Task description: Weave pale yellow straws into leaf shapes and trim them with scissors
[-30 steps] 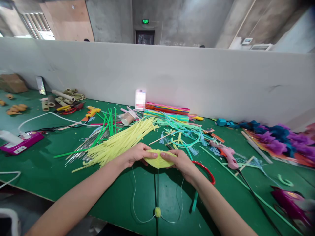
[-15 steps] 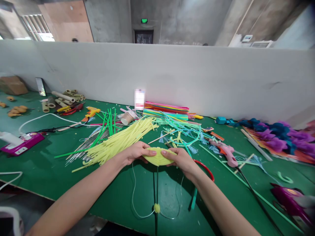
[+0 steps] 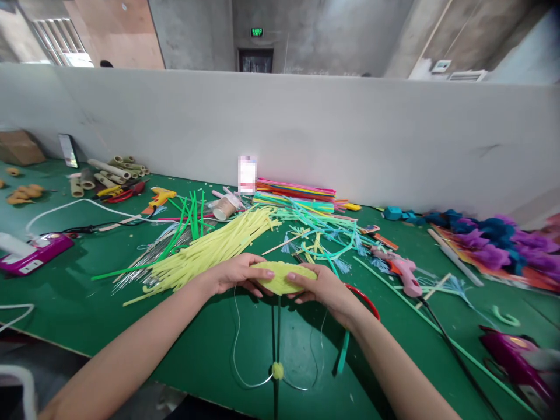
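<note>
A yellow, fuzzy fan-shaped piece point(image 3: 281, 283), which looks made of pipe cleaners, is held level above the table. My left hand point(image 3: 240, 273) pinches its left side, thumb on top and fingers beneath. On its right side, my right hand point(image 3: 322, 287) grips in the same way. Below the piece a thin dark stem point(image 3: 279, 326) runs down to a small yellow fuzzy ball point(image 3: 277, 370). Pale thin wire point(image 3: 237, 344) curves out on both sides of the ball. Just beyond my left hand lies a heap of yellow pipe cleaners point(image 3: 219, 245).
Scissors with a red handle point(image 3: 370, 300) lie partly hidden by my right arm. A pink glue gun point(image 3: 408, 277) and its cord are at the right, an orange glue gun point(image 3: 161, 197) at the back left. Green pipe cleaners point(image 3: 195, 221) and purple-blue fuzzy pieces point(image 3: 490, 251) lie around.
Both hands keep hold of the yellow piece. My fingers have shifted slightly, with more of them showing under its edge, and the right thumb sits a little lower. The view has tilted slightly.
</note>
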{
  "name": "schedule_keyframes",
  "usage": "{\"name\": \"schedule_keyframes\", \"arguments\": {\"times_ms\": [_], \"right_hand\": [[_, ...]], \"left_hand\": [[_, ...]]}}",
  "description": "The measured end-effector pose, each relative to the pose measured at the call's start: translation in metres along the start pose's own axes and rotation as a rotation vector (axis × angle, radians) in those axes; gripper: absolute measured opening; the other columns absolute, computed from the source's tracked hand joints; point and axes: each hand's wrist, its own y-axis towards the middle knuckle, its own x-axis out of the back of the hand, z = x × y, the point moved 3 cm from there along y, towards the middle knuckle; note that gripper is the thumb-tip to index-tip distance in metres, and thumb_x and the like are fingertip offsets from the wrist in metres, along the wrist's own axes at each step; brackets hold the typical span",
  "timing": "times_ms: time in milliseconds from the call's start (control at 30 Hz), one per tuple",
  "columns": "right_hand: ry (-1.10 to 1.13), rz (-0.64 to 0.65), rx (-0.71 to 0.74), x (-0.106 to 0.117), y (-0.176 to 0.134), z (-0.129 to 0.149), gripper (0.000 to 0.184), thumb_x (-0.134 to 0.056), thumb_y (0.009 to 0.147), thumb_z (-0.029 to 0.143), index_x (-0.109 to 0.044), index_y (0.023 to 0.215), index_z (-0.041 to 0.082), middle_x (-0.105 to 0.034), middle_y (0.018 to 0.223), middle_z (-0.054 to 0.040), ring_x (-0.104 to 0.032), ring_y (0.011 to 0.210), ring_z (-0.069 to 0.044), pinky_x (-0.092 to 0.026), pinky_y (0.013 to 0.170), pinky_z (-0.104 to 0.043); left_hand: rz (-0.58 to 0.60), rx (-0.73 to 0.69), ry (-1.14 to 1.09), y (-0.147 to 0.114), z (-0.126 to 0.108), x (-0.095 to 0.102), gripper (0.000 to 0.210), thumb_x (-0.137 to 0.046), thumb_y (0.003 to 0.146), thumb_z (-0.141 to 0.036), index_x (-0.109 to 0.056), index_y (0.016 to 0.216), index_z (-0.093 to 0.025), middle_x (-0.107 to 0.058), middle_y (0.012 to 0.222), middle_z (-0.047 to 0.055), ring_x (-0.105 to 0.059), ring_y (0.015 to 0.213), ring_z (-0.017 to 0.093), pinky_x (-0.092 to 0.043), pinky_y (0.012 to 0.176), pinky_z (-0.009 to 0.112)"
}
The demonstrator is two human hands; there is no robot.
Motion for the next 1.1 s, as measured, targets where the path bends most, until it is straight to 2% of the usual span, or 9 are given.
{"name": "schedule_keyframes", "arguments": {"times_ms": [167, 300, 400, 500, 600, 667, 767, 900, 1100], "right_hand": [[-0.002, 0.016, 0.007, 0.0, -0.005, -0.001, 0.039, -0.08, 0.067, 0.032, -0.063, 0.097, 0.016, -0.073, 0.083, -0.0071, -0.07, 0.067, -0.015, -0.056, 0.056, -0.02], [-0.037, 0.044, 0.001, -0.001, -0.006, -0.003, 0.038, -0.078, 0.069, 0.032, -0.062, 0.099, 0.015, -0.073, 0.086, -0.0082, -0.07, 0.067, -0.016, -0.056, 0.056, -0.021], [-0.053, 0.057, 0.014, -0.002, -0.006, -0.002, 0.04, -0.078, 0.068, 0.032, -0.061, 0.1, 0.015, -0.072, 0.086, -0.0078, -0.069, 0.067, -0.016, -0.055, 0.055, -0.021], [-0.071, 0.014, 0.044, -0.001, -0.007, 0.001, 0.049, -0.079, 0.066, 0.033, -0.058, 0.107, 0.017, -0.071, 0.087, -0.0063, -0.069, 0.067, -0.016, -0.054, 0.055, -0.022], [-0.191, -0.056, 0.127, 0.002, -0.01, 0.006, 0.059, -0.078, 0.066, 0.035, -0.054, 0.119, 0.022, -0.069, 0.093, -0.0055, -0.068, 0.068, -0.017, -0.054, 0.055, -0.025], [-0.34, -0.097, 0.215, 0.005, -0.012, 0.008, 0.061, -0.079, 0.065, 0.036, -0.055, 0.12, 0.024, -0.067, 0.102, -0.0059, -0.067, 0.073, -0.018, -0.054, 0.059, -0.027], [-0.549, -0.157, 0.328, 0.007, -0.014, 0.009, 0.06, -0.08, 0.062, 0.037, -0.059, 0.118, 0.025, -0.066, 0.109, -0.0055, -0.064, 0.085, -0.021, -0.053, 0.069, -0.029], [-0.66, -0.184, 0.393, 0.008, -0.015, 0.009, 0.054, -0.075, 0.068, 0.037, -0.059, 0.118, 0.026, -0.067, 0.106, -0.0038, -0.064, 0.089, -0.022, -0.05, 0.075, -0.03], [-0.714, -0.194, 0.404, 0.007, -0.015, 0.01, 0.053, -0.073, 0.07, 0.036, -0.058, 0.119, 0.026, -0.066, 0.107, -0.0036, -0.063, 0.084, -0.02, -0.05, 0.071, -0.03]], "left_hand": [[0.019, -0.018, 0.025, -0.003, 0.0, -0.005, 0.057, -0.086, 0.056, -0.031, -0.058, 0.104, -0.017, -0.072, 0.089, 0.008, -0.07, 0.074, 0.019, -0.055, 0.063, 0.028], [0.057, -0.017, 0.066, -0.003, 0.001, -0.008, 0.058, -0.085, 0.056, -0.029, -0.057, 0.105, -0.016, -0.07, 0.083, 0.006, -0.068, 0.069, 0.018, -0.056, 0.065, 0.032], [0.072, -0.067, 0.126, -0.005, -0.001, -0.008, 0.065, -0.084, 0.057, -0.028, -0.053, 0.114, -0.018, -0.068, 0.088, 0.006, -0.067, 0.071, 0.019, -0.055, 0.062, 0.032], [-0.028, -0.239, 0.286, -0.007, -0.009, -0.008, 0.076, -0.082, 0.06, -0.031, -0.048, 0.127, -0.023, -0.065, 0.103, 0.008, -0.066, 0.077, 0.019, -0.053, 0.063, 0.03], [-0.144, -0.429, 0.543, -0.012, -0.018, -0.008, 0.071, -0.081, 0.062, -0.037, -0.053, 0.127, -0.025, -0.062, 0.118, 0.008, -0.062, 0.099, 0.023, -0.049, 0.082, 0.032], [-0.199, -0.495, 0.689, -0.015, -0.02, -0.008, 0.065, -0.078, 0.065, -0.042, -0.057, 0.125, -0.026, -0.061, 0.124, 0.006, -0.057, 0.111, 0.025, -0.044, 0.093, 0.032], [-0.246, -0.551, 0.807, -0.016, -0.019, -0.008, 0.062, -0.073, 0.069, -0.047, -0.057, 0.126, -0.026, -0.062, 0.125, 0.005, -0.057, 0.113, 0.025, -0.042, 0.096, 0.032], [-0.279, -0.612, 0.873, -0.016, -0.017, -0.009, 0.061, -0.072, 0.07, -0.046, -0.058, 0.126, -0.025, -0.065, 0.122, 0.006, -0.06, 0.108, 0.025, -0.044, 0.092, 0.033], [-0.25, -0.563, 0.756, -0.016, -0.017, -0.008, 0.058, -0.071, 0.071, -0.046, -0.059, 0.124, -0.024, -0.064, 0.122, 0.006, -0.06, 0.107, 0.025, -0.046, 0.09, 0.032]]}}
